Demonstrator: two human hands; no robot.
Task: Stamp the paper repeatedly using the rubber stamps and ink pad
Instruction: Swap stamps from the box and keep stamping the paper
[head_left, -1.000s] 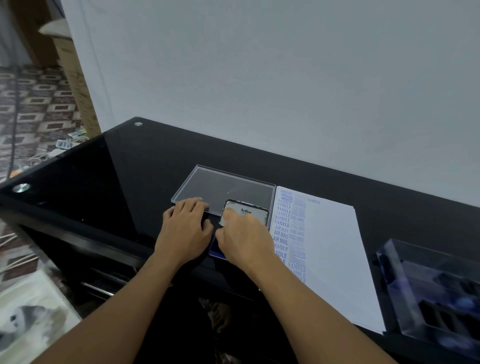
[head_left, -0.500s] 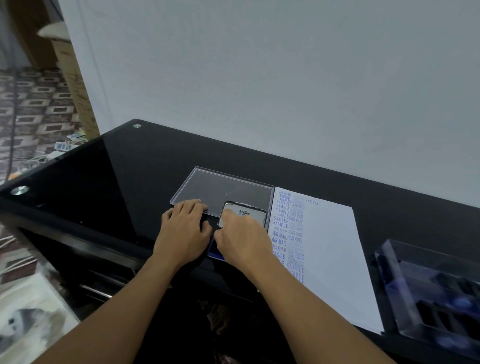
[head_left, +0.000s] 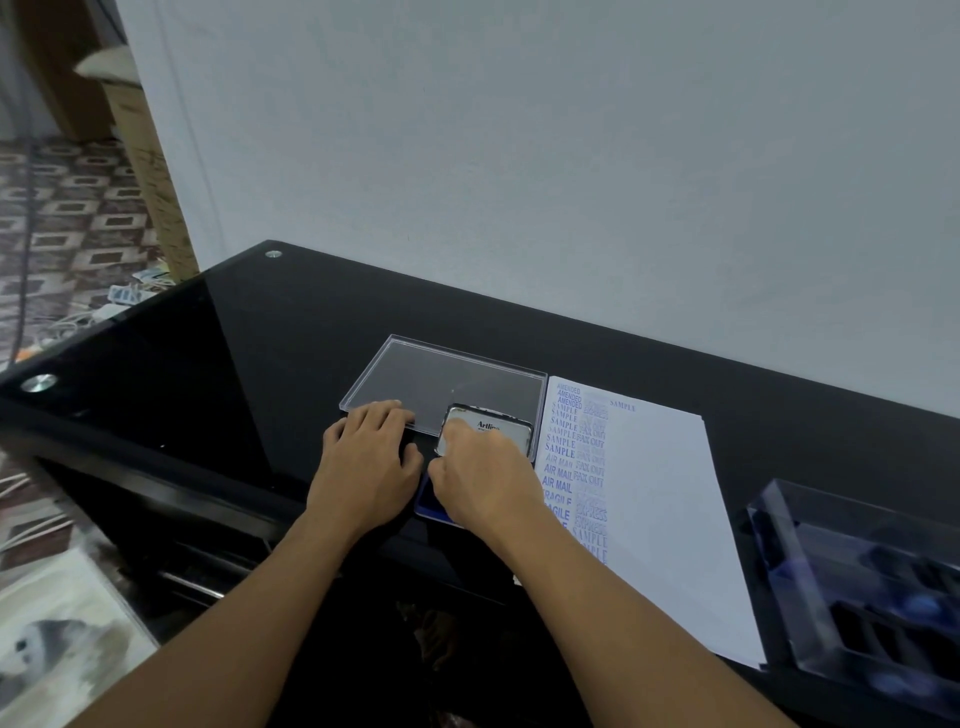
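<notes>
Blue ink pad (head_left: 432, 500), its metal lid (head_left: 501, 427) tilted up behind it, is lying near the front edge of the black glass table (head_left: 234, 364), just left of the paper (head_left: 660, 499), whose left side is already carrying columns of blue impressions. My right hand (head_left: 485, 480) is covering the pad with fingers curled; I cannot tell whether it is pinching a rubber stamp beneath. My left hand (head_left: 366, 462) is resting flat beside it, relaxed fingers touching the rim of a clear plastic cover (head_left: 447, 376). For good inking, I judge, I should be pressing straight down, lightly and evenly, with the left hand steadying the pad, then lifting cleanly toward blank paper. A clear stamp case (head_left: 857, 582) is standing right of the sheet.
</notes>
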